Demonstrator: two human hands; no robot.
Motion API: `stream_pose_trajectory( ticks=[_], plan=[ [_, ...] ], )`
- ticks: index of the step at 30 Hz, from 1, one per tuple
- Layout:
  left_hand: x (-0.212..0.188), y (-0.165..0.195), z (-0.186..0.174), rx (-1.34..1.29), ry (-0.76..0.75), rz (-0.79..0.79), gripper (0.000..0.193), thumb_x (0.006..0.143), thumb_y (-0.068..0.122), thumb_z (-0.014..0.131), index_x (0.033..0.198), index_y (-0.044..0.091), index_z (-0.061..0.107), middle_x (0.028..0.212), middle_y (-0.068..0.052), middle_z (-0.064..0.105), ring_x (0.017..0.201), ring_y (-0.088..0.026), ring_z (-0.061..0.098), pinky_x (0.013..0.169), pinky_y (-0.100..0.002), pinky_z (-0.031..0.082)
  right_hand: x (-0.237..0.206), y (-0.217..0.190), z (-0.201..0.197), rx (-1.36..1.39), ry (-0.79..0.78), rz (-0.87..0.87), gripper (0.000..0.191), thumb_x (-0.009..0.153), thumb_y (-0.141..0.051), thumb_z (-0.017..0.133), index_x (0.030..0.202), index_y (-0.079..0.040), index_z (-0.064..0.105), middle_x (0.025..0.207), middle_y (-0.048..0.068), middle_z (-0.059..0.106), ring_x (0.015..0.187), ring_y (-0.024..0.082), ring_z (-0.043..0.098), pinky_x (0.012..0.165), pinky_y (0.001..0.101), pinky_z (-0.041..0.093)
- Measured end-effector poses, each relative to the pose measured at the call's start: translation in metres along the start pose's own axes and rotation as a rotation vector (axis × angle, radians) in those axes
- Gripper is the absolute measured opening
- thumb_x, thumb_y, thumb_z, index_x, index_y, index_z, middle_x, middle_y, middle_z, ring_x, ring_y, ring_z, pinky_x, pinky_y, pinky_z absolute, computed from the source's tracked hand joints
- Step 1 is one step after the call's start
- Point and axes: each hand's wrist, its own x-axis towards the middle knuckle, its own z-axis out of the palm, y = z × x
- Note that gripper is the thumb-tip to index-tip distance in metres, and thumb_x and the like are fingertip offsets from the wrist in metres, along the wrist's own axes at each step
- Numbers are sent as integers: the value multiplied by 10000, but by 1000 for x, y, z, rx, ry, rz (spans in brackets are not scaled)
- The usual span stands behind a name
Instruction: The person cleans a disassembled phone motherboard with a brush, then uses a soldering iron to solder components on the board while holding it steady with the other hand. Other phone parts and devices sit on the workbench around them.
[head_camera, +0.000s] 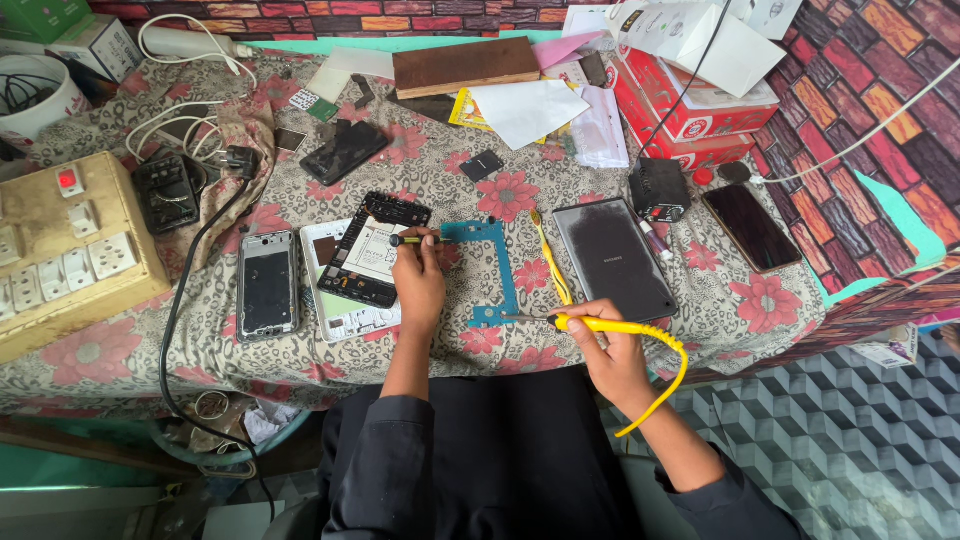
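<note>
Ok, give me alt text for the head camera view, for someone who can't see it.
A person's right hand holds a yellow soldering iron near a teal circuit board, while the left hand holds a small tool over it. Opened phones, a tablet and a switchboard lie on a floral cloth.

both hands curled closed, left hand (418, 280) forward, right hand (612, 352) nearer
</note>
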Motion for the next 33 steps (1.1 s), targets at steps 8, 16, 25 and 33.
stream_pose_trajectory(
  ticks=[8, 16, 25, 33],
  plan=[
    [0, -2, -1, 16, 1, 6, 171, 1094, 139, 511, 1117, -22, 562, 1017, -113, 729, 848, -120, 678, 745, -276, 559, 1, 1, -5, -56, 15, 16, 152, 1032, -128, 591, 1082, 11, 627, 1101, 108, 768, 999, 165, 746, 888, 297, 580],
    [1, -3, -1, 1, -2, 14, 174, 1096, 142, 510, 1120, -24, 557, 1030, -110, 730, 857, -119, 683, 760, -276, 565, 2, 1, -5, -66, 15, 32, 150, 1028, -127, 596, 1077, 10, 632, 1078, 96, 771, 979, 159, 751, 865, 289, 584],
    [1, -1, -1, 14, 0, -8, 164, 1090, 140, 519, 1125, -13, 568, 1009, -94, 726, 830, -115, 676, 729, -275, 556, 3, -2, -4, -92, 3, 26, 155, 1026, -128, 597, 1084, 6, 649, 1056, 85, 770, 953, 145, 740, 841, 280, 574],
    [2, -1, -2, -9, -9, -4, 147, 1094, 128, 509, 1142, -1, 559, 1024, -89, 729, 847, -108, 676, 745, -271, 559, 3, -2, -3, -103, 6, 47, 166, 1022, -137, 608, 1091, -1, 672, 986, 76, 763, 930, 138, 740, 815, 271, 567]
  ],
)
